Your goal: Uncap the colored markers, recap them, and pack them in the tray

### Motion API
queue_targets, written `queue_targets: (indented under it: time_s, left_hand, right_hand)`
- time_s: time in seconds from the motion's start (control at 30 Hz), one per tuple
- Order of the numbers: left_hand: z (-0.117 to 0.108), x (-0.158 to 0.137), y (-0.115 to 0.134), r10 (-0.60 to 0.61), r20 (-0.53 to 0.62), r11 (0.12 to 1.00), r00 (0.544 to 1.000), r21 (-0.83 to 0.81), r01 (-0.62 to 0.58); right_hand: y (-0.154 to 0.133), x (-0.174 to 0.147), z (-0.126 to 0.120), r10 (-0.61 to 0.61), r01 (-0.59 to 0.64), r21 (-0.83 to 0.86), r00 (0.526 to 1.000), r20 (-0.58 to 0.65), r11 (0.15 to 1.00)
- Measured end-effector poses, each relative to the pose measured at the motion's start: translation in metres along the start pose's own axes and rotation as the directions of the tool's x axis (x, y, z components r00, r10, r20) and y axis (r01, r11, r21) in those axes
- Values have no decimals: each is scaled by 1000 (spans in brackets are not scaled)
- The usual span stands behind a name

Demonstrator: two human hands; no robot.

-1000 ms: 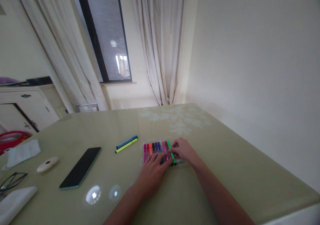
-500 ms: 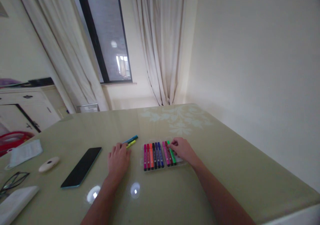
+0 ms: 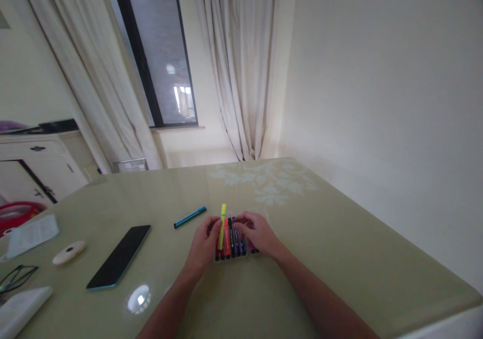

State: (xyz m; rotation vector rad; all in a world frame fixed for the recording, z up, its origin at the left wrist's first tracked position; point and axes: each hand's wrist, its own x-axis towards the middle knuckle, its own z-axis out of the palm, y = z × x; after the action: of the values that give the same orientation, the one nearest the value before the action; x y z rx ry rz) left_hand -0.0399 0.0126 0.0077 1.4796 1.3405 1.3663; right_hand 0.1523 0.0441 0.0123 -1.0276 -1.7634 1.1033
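A yellow marker (image 3: 222,223) stands tilted up between the thumb and fingers of my left hand (image 3: 205,243), which is closed on it above the left end of a clear plastic marker case (image 3: 231,259). Orange (image 3: 227,243), black (image 3: 231,241) and blue-purple markers lie side by side in the case. My right hand (image 3: 258,233) hovers over the case's right part, its fingers curled with a gap at the thumb and nothing visible in them. It hides most of the markers there. A teal-blue marker (image 3: 189,218) rests on the table, left of the case.
On the left of the glossy table (image 3: 302,278) lie a black phone (image 3: 119,257), a white oval object (image 3: 69,252), glasses (image 3: 17,278), a pale face mask (image 3: 32,236) and a white box-like object (image 3: 24,309). A wall (image 3: 385,102) runs along the right.
My left hand has picked up the yellow marker and carried it right to the case. My right hand has left the green marker and shifted left over the case.
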Motion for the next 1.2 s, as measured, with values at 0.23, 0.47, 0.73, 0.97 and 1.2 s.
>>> queue_targets:
  time_s: [0.23, 0.47, 0.73, 0.97, 1.2]
  left_hand:
    - [16, -13, 7, -86, 82, 967, 993, -234, 103]
    - [15, -12, -1, -88, 154, 972, 984, -203, 118]
    - [17, -20, -7, 210, 259, 907, 943, 309, -287]
    - [34, -39, -1, 258, 652, 523, 713, 527, -670]
    - [37, -42, -2, 213, 664, 464, 717, 577, -672]
  right_hand:
    - [0, 0, 5, 21, -39, 229, 996, 82, 973]
    - [6, 3, 5, 57, -73, 337, 997, 57, 939]
    - [8, 11, -34, 185, -160, 227, 978, -94, 961]
    - [24, 5, -76, 371, -372, -13, 928, -31, 928]
    - [32, 6, -60, 398, -411, -160, 911, -107, 898]
